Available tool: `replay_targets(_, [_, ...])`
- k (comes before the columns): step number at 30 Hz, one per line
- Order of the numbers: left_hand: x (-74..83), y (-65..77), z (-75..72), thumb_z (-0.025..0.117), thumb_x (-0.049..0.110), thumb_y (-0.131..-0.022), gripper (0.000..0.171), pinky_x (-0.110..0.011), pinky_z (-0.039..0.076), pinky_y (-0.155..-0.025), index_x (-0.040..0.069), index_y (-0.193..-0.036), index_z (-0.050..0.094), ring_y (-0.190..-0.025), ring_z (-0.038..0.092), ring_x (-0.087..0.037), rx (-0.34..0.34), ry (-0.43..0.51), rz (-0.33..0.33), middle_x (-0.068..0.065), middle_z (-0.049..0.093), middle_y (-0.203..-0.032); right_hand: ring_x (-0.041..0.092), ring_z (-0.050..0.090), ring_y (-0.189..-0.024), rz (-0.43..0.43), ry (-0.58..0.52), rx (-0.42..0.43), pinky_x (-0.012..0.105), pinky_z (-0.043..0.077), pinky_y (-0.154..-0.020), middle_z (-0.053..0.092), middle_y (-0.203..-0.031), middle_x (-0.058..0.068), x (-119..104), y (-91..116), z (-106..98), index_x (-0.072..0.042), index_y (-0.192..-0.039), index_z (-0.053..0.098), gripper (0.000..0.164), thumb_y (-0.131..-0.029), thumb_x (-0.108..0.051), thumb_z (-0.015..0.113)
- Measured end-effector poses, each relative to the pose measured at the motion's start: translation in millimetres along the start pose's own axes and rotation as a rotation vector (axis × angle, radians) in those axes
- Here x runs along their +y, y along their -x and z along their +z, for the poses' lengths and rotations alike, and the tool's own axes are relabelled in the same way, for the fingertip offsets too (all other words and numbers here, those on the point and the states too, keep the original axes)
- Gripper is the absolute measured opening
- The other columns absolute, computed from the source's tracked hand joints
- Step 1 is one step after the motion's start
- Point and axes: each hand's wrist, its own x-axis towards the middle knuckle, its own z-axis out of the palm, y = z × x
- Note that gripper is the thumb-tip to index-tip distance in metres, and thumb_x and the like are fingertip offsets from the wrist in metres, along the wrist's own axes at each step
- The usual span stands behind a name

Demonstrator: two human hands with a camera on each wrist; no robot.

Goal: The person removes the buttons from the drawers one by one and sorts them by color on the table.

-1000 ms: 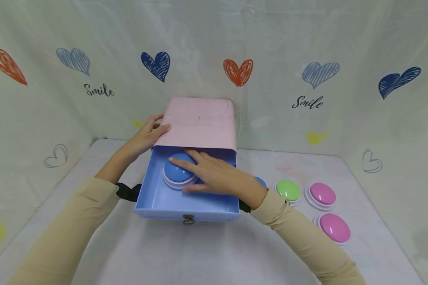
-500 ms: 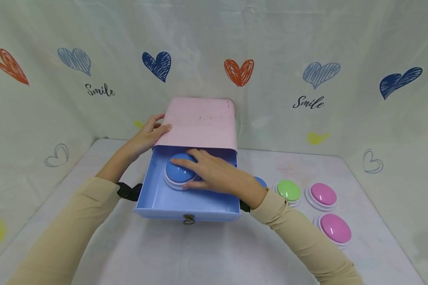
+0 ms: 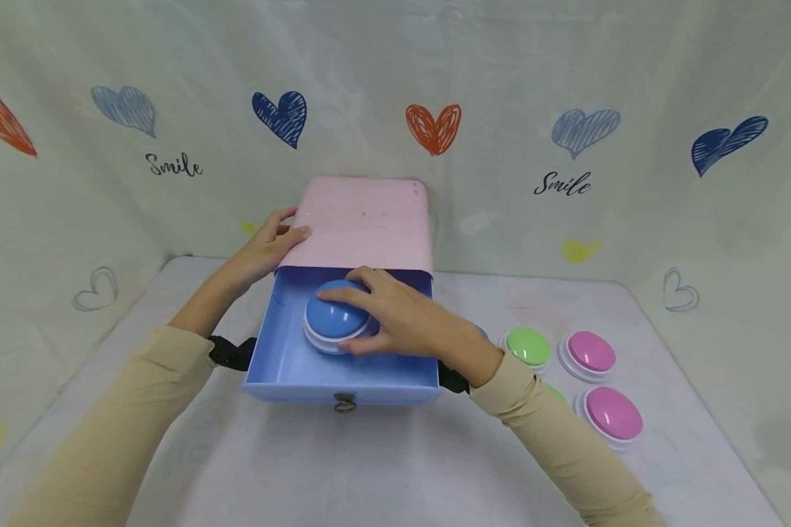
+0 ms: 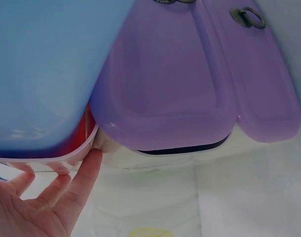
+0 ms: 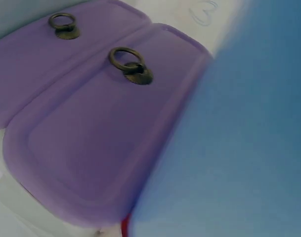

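In the head view, a blue drawer stands pulled out of a small cabinet with a pink top. Inside it, a blue dome push button with a white base is held by my right hand, fingers over the dome and thumb low at its near side. My left hand rests against the cabinet's left side, thumb on the top edge. The left wrist view shows those left fingers touching the cabinet wall, fairly straight. My right hand is outside the right wrist view, which the blurred blue drawer partly fills.
Right of the cabinet, pink push buttons and green ones lie on the white table; another blue one is mostly hidden behind my right forearm. Purple drawers with ring pulls sit below. A heart-printed curtain hangs behind.
My right fingers have drawn in around the blue push button, and it has shifted slightly right and appears a little raised. The left hand stays on the cabinet.
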Motion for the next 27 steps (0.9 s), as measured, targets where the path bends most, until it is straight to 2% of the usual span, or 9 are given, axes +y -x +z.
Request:
replay_targets(5, [-0.4, 0.1, -1.7, 0.037, 0.045, -0.096, 0.073, -0.061, 0.034, -0.099, 0.014, -0.150, -0.001, -0.125, 0.036, -0.046, 0.009, -0.003, -0.001, -0.027, 0.021, -0.145, 0.016, 0.049, -0.112, 0.020, -0.099, 0.048, 0.029, 0.047, -0.093, 0.046, -0.127, 0.006, -3, 10, -12, -0.026, -0.136, 0.046, 0.060, -0.082, -0.041, 0.067])
replay_targets(9, [0.9, -0.8, -0.9, 0.038, 0.045, -0.096, 0.074, -0.061, 0.035, -0.099, 0.013, -0.150, -0.001, -0.125, 0.036, -0.046, 0.011, -0.003, 0.012, -0.027, 0.021, -0.146, 0.016, 0.049, -0.113, 0.089, -0.156, 0.057, 0.032, 0.047, -0.094, 0.044, -0.129, 0.004, -8, 20, -25, -0.028, -0.138, 0.043, 0.062, -0.082, -0.041, 0.067])
replay_targets(14, [0.4, -1.3, -0.6, 0.038, 0.043, -0.096, 0.073, -0.061, 0.036, -0.099, 0.013, -0.150, -0.001, -0.125, 0.036, -0.046, 0.013, 0.003, 0.016, -0.027, 0.021, -0.146, 0.015, 0.048, -0.115, 0.147, -0.196, 0.107, 0.033, 0.048, -0.093, 0.041, -0.131, 0.003, -12, 37, -38, -0.030, -0.138, 0.042, 0.064, -0.081, -0.040, 0.069])
replay_targets(20, [-1.2, -1.1, -1.5, 0.038, 0.043, -0.096, 0.073, -0.061, 0.035, -0.099, 0.014, -0.150, -0.001, -0.125, 0.036, -0.045, 0.012, 0.006, 0.014, -0.026, 0.020, -0.146, 0.016, 0.049, -0.114, 0.194, -0.202, 0.217, 0.037, 0.049, -0.091, 0.041, -0.132, 0.003, -12, 65, -42, -0.030, -0.137, 0.045, 0.065, -0.078, -0.035, 0.073])
replay_targets(27, [-1.2, -1.3, -0.5, 0.039, 0.043, -0.096, 0.073, -0.060, 0.036, -0.099, 0.014, -0.150, 0.000, -0.124, 0.037, -0.044, 0.012, 0.012, 0.017, -0.026, 0.022, -0.145, 0.021, 0.050, -0.117, 0.286, -0.215, 0.384, 0.040, 0.051, -0.088, 0.045, -0.132, 0.004, -7, 102, -34, -0.024, -0.135, 0.049, 0.071, -0.071, -0.021, 0.080])
